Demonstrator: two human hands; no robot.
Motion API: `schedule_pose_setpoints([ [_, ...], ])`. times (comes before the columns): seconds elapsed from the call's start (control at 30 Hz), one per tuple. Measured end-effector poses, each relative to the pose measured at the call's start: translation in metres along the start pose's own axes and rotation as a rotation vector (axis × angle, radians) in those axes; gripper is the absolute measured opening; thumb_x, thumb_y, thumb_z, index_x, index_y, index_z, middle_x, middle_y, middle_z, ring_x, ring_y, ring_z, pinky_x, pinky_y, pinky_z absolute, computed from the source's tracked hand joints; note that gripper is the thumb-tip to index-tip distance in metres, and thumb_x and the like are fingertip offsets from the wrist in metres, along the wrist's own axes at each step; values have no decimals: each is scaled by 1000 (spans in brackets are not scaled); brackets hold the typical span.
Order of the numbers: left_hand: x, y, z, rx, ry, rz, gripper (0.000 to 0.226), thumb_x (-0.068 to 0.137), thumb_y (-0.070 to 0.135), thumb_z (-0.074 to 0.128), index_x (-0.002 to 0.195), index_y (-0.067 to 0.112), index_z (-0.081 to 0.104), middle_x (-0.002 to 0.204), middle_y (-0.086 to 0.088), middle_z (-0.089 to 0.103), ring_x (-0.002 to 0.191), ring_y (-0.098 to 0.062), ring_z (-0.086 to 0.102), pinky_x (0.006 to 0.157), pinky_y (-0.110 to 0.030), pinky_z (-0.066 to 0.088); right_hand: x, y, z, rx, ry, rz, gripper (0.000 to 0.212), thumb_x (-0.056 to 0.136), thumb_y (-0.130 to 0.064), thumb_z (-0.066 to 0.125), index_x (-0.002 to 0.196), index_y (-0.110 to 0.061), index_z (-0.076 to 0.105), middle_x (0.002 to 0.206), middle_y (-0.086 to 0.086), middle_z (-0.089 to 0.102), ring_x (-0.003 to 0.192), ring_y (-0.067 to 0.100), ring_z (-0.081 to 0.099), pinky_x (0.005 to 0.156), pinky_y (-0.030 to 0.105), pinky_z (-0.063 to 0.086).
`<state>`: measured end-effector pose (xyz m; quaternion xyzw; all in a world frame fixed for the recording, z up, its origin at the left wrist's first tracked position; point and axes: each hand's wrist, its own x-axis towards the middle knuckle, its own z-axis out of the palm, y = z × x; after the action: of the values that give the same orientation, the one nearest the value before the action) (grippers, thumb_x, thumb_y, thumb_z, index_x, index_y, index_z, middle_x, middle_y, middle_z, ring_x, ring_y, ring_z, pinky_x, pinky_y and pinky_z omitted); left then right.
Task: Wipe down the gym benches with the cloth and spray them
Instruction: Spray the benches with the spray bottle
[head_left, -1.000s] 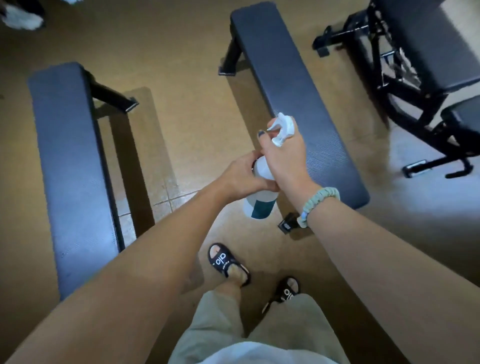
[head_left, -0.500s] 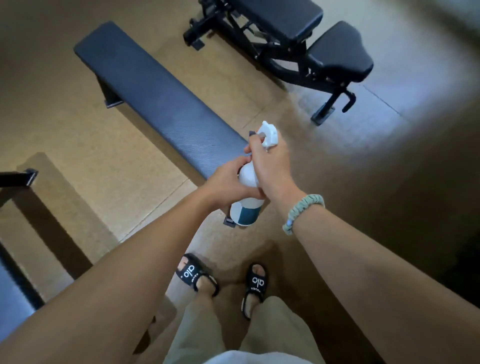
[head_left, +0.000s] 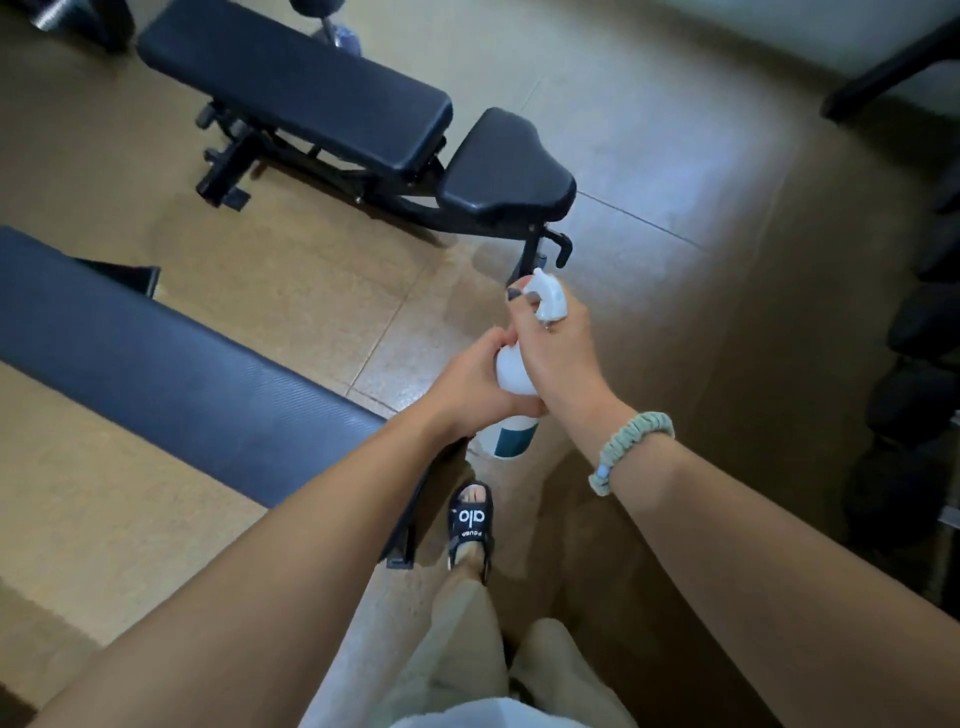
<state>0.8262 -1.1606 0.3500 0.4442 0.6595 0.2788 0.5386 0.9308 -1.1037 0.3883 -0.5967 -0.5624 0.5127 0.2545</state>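
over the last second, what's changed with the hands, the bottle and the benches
The view has swung to the right: the flat bench slid to the left edge of the picture, and the adjustable bench came from the right edge to the top. The first flat bench left the view. Nothing was taken or released: the left hand still grips the spray bottle, the right hand its trigger head.

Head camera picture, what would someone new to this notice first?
First, the white spray bottle in the middle of the picture, held by both hands: the left hand round its body, the right hand on the trigger head. Next, the long flat bench at the left and the black adjustable bench behind it.
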Motion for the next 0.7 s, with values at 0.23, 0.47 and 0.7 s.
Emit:
schedule_pose_setpoints([
  [0.23, 153, 82, 2, 89, -68, 26, 82, 58, 34, 95, 129, 32, 54, 121, 12, 68, 111, -11, 65, 97, -42, 56, 143, -33, -67, 42, 89, 54, 10, 100, -31, 62, 109, -27, 64, 93, -8, 67, 87, 12, 65, 73, 28, 50],
  [0.47, 308, 176, 26, 141, -54, 26, 83, 66, 34, 95, 135, 34, 50, 126, 17, 61, 115, -7, 58, 103, -34, 50, 304, -56, -156, 63, 85, 22, 5, 100, -27, 63, 102, -23, 65, 84, -12, 66, 78, 1, 62, 58, 9, 42],
  [0.7, 456, 268, 37, 105, 50, -9, 82, 73, 33, 92, 141, 29, 45, 119, 17, 61, 105, -6, 61, 80, -16, 50, 473, -90, -224, -35, -96, -58, 7, 100, -23, 63, 107, -23, 63, 88, -13, 63, 79, -3, 58, 58, -1, 39],
])
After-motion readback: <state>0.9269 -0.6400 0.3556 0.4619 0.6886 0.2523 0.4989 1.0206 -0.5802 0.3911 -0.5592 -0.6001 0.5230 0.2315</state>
